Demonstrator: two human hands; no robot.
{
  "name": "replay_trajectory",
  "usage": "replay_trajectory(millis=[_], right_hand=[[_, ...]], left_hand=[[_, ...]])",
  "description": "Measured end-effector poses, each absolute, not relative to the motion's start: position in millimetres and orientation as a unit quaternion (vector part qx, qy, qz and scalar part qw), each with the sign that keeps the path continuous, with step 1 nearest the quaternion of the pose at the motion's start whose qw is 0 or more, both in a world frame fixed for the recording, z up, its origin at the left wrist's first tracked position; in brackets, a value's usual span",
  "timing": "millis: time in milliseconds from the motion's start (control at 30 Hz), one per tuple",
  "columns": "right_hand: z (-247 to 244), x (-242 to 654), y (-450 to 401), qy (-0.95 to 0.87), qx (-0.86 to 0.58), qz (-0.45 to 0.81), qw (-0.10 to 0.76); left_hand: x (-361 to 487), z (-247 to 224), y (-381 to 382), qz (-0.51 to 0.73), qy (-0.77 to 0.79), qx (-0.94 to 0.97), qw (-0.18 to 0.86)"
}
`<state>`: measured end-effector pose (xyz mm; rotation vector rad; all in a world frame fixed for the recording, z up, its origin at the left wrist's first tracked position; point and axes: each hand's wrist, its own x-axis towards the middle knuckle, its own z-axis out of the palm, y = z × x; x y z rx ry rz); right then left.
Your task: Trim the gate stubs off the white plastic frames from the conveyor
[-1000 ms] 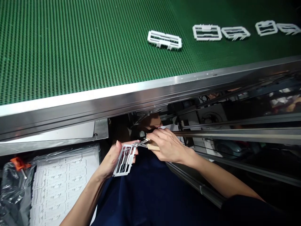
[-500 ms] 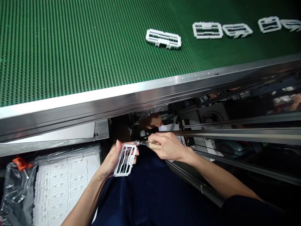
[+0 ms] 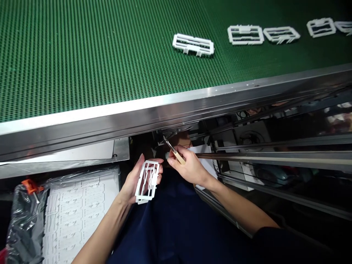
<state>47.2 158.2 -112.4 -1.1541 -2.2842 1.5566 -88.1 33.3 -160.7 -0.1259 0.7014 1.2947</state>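
Observation:
My left hand grips a white moulded plastic frame, a rectangular lattice held upright in the fingers. My right hand pinches a wood-handled tool with a thin metal blade, its tip pointing up and to the left. The tool is close to the frame but apart from it. Both hands are held above my dark navy lap. Further up, several similar white frames lie flat on the green belt.
A green textured conveyor belt with a steel edge rail runs above my hands. At lower left sits a stack of white moulded sheets in clear plastic, with an orange clip. Steel rails and machine parts lie to the right.
My right hand has drawn back from the frame, lifting the tool's tip up and left. The frame in my left hand has turned more upright.

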Motion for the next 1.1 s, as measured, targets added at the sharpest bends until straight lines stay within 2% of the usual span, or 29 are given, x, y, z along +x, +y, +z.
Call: replay_trajectory(millis=[267,500,567,633,700,800,967,1100], right_hand=[[-125,46,115,-0.666,-0.394,0.631,0.057],[-130,53,116,-0.545,-0.401,0.721,0.144],[-128,63,126,-0.536,-0.415,0.716,0.165],[-125,73,134,-0.590,-0.461,0.640,0.171],[-124,78,135,-0.683,-0.487,0.523,0.151],[-128,72,121,-0.808,-0.410,0.409,0.109],[-144,46,92,-0.904,-0.232,0.359,-0.024],[-111,45,116,-0.872,-0.250,0.414,-0.071]], left_hand=[[-92,-163,36,0.633,0.339,-0.090,0.690],[-95,-158,38,0.645,0.343,-0.082,0.678],[-97,-160,38,0.648,0.339,-0.082,0.677],[-97,-164,40,0.652,0.351,-0.089,0.666],[-95,-169,43,0.645,0.393,-0.107,0.647],[-86,-175,49,0.625,0.464,-0.138,0.612],[-62,-178,43,0.632,0.469,-0.122,0.605],[-55,-192,31,0.611,0.442,-0.161,0.637]])
